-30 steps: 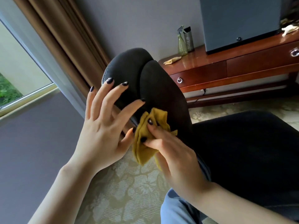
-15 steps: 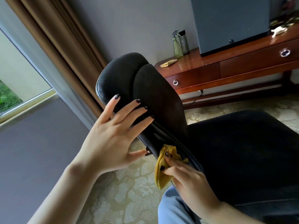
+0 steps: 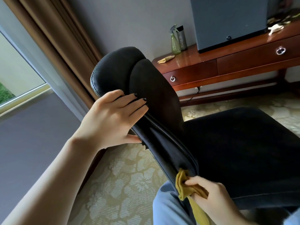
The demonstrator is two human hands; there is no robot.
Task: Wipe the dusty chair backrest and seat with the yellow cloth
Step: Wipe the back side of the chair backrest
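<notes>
Daylight coming through window point(image 3: 14, 67) at left, brown curtain point(image 3: 53, 38) hanging beside it. Grey wall point(image 3: 129, 18) running behind. Glossy reddish wooden console table point(image 3: 243, 65) with ring-pull drawers standing against wall, carrying green spray bottle point(image 3: 175, 44), dark canister point(image 3: 182, 39), black screen point(image 3: 227, 20). Floral beige carpet point(image 3: 123, 179) covering floor.

Black backrest point(image 3: 113, 70): smooth leather-like covering, slight sheen. Dark seat point(image 3: 243, 143): matt. Yellow cloth point(image 3: 183, 187): soft matt fabric. Reddish desk point(image 3: 194, 72): wood, glossy lacquer, with a shiny metal ring pull point(image 3: 172, 78). Patterned carpet point(image 3: 126, 184): matt pile.

Only one bit of lettering in sight: it runs vertically down the grey canister point(image 3: 181, 38), far beyond the left hand point(image 3: 112, 120), too blurred to read.
</notes>
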